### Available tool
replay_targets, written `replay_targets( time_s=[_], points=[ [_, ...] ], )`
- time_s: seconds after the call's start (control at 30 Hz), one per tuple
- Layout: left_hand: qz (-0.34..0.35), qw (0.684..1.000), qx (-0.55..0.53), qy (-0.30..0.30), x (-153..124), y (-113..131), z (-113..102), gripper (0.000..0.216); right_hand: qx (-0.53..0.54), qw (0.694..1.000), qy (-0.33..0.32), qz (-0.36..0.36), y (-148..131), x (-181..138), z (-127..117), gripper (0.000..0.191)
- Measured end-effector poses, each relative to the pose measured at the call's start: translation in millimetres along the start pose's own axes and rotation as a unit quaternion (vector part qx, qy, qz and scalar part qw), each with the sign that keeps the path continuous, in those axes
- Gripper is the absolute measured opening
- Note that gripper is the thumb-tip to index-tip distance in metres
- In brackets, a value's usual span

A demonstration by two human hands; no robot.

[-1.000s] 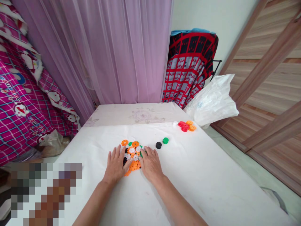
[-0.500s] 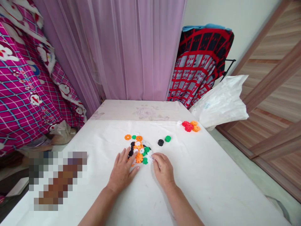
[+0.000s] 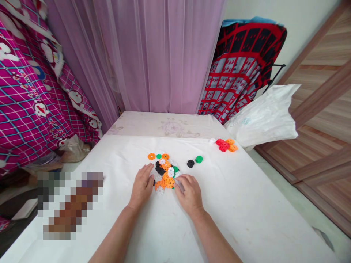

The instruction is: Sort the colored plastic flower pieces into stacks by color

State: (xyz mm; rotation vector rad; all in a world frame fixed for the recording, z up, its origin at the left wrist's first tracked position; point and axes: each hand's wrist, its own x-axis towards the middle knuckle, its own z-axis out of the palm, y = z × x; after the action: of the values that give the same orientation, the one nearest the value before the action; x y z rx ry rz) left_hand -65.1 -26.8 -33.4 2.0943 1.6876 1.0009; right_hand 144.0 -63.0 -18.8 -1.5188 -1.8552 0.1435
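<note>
A pile of notched plastic discs [image 3: 168, 179], orange, white, black and green, lies on the white-covered table. My left hand [image 3: 141, 187] rests along the pile's left side, its fingers stretched out and nothing seen in its grasp. On the opposite side, my right hand [image 3: 190, 193] curves against the right edge, thumb and fingers apart, fingertips at the white and green discs. An orange disc [image 3: 151, 156] and a small green disc [image 3: 158, 156] lie flat at the pile's far edge. The discs under my fingertips are partly hidden.
A black disc stack [image 3: 190, 163] and a green one [image 3: 199, 159] sit right of the pile. Farther back are red discs [image 3: 222, 145] and orange discs [image 3: 232, 147], near a white plastic bag [image 3: 264, 118]. A blurred patch [image 3: 72, 208] covers something on the left.
My left hand has drawn off the top of the pile to its left side. The pile's discs have shifted, with a white one now at the near edge. The view has tilted slightly.
</note>
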Motion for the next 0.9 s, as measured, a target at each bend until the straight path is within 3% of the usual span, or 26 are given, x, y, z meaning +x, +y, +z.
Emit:
replay_targets(
  time_s=[0.17,0.43,0.7,0.9],
  points=[
    [-0.019,0.999,-0.037,0.012,3,-7,-4,0.038,-0.094,0.994,-0.052,0.023,-19,3,1,0.028],
    [-0.014,0.999,-0.047,0.005,4,2,-6,0.032,-0.058,0.997,-0.041,0.027,-19,3,1,0.028],
    [-0.028,0.996,-0.087,0.021,2,4,-8,0.032,-0.09,0.993,0.002,0.076,19,1,-28,0.026],
    [-0.038,0.991,-0.123,0.033,2,5,-9,0.032,-0.152,0.981,0.008,0.124,47,4,-31,0.025]
  ],
)
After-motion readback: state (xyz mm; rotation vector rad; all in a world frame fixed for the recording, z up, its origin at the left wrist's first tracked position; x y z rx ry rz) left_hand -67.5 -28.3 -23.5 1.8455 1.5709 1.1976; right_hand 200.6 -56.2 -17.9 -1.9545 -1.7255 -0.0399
